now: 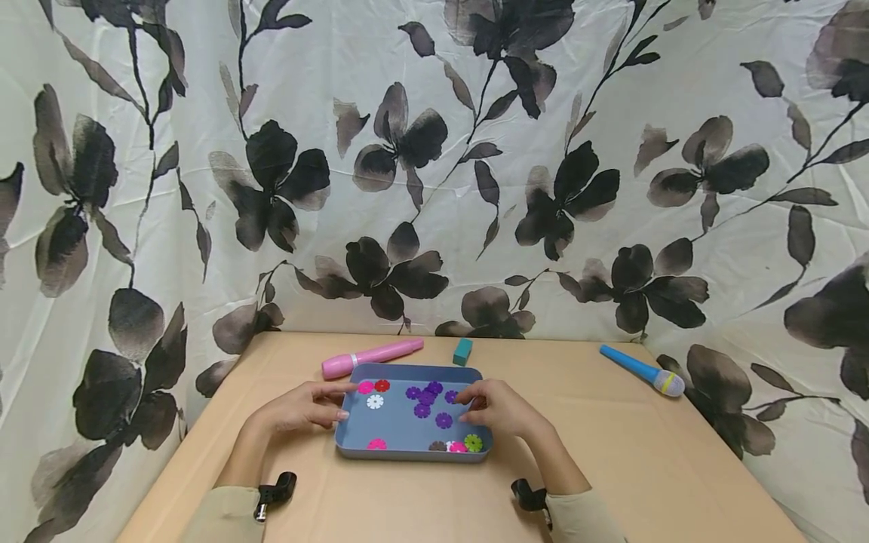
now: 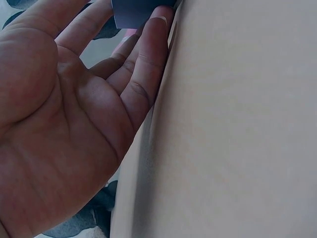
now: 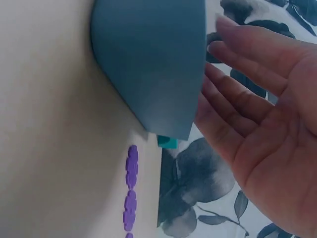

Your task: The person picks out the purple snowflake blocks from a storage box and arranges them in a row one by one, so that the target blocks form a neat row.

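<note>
A shallow blue-grey tray (image 1: 407,437) stands on the table in the head view, with flower-shaped pieces inside. Purple flowers (image 1: 422,411) cluster right of its middle. By its left side are a pink flower (image 1: 366,387), a red one (image 1: 382,385) and a white one (image 1: 375,402). My left hand (image 1: 299,407) touches the tray's left rim with extended, spread fingers. Over the right rim reaches my right hand (image 1: 505,407), thumb and forefinger apart near a purple flower (image 1: 451,396). In the right wrist view, the tray's wall (image 3: 153,64) partly hides these fingertips.
Behind the tray lie a pink microphone-shaped toy (image 1: 373,357) and a teal block (image 1: 462,351). A blue toy microphone (image 1: 641,370) is at the far right. Purple pieces (image 3: 131,166) show below the tray in the right wrist view. Floral cloth (image 1: 434,226) hangs behind the table (image 1: 577,430).
</note>
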Tool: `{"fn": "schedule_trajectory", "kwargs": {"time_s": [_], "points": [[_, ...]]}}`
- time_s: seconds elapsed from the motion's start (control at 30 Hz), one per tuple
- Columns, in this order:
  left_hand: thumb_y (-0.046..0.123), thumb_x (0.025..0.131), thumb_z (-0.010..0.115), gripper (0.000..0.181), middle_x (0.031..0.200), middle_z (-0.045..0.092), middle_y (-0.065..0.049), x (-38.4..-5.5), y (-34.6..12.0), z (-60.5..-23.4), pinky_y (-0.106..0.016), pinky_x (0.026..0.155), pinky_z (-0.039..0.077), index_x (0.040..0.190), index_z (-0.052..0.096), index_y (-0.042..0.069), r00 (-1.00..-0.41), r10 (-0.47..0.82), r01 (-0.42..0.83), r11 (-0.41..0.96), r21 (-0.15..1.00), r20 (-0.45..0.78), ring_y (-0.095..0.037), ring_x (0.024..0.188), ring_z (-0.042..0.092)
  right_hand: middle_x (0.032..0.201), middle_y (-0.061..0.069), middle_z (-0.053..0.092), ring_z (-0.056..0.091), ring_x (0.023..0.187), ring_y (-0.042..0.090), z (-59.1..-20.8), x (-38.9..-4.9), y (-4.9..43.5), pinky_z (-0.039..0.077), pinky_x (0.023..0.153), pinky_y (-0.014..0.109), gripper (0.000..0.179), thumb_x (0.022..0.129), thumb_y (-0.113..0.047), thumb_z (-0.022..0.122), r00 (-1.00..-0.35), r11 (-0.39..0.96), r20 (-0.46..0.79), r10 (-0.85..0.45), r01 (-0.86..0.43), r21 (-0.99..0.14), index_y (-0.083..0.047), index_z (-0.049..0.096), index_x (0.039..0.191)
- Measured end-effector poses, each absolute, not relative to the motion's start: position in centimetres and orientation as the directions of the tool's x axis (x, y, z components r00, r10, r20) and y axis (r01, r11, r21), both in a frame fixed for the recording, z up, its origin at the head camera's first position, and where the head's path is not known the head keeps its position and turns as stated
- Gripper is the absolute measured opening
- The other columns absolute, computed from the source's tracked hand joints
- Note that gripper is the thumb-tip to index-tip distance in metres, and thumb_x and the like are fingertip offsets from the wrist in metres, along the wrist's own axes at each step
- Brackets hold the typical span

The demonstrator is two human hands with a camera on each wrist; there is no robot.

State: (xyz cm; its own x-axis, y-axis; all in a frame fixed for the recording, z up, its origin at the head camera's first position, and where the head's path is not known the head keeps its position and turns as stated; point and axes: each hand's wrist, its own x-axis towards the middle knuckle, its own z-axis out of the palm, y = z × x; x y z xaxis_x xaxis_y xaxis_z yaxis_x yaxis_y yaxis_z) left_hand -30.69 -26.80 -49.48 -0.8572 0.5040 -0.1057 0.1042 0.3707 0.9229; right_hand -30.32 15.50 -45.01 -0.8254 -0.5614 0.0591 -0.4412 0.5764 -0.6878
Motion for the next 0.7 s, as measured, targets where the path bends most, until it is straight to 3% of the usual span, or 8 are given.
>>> {"fn": "schedule_trajectory", "kwargs": {"time_s": [0.33,0.6,0.7], "points": [[0.017,0.095,0.077,0.066,0.118,0.059,-0.021,-30.8,-26.6,-49.6,-0.025,0.071,0.054,0.153,0.049,0.003,-0.859,0.501,0.104,0.37,0.923,-0.104,-0.019,0.08,0.059,0.112,0.011,0.074,0.063,0.092,0.018,-47.2,-31.1,13.2,0.054,0.077,0.024,0.03,0.092,-0.008,0.078,-0.803,0.598,0.081,-0.591,-0.502,-0.625,-0.003,0.075,0.121],[0.019,0.094,0.078,0.069,0.115,0.057,-0.017,-30.9,-26.8,-49.7,-0.028,0.074,0.056,0.154,0.048,0.003,-0.864,0.492,0.095,0.364,0.927,-0.105,-0.02,0.081,0.06,0.113,-0.001,0.074,0.066,0.106,0.018,-48.4,-31.6,11.9,0.057,0.098,0.041,0.023,0.092,-0.014,0.08,-0.803,0.67,0.084,-0.59,-0.545,-0.504,-0.013,0.078,0.115],[0.021,0.094,0.079,0.069,0.115,0.057,-0.017,-31.1,-26.9,-49.8,-0.028,0.074,0.056,0.154,0.048,0.003,-0.864,0.493,0.096,0.369,0.924,-0.107,-0.02,0.081,0.06,0.108,-0.005,0.074,0.066,0.106,0.015,-48.5,-31.6,11.8,0.056,0.1,0.044,0.018,0.091,-0.014,0.081,-0.801,0.691,0.076,-0.594,-0.557,-0.46,-0.017,0.079,0.109]]}}
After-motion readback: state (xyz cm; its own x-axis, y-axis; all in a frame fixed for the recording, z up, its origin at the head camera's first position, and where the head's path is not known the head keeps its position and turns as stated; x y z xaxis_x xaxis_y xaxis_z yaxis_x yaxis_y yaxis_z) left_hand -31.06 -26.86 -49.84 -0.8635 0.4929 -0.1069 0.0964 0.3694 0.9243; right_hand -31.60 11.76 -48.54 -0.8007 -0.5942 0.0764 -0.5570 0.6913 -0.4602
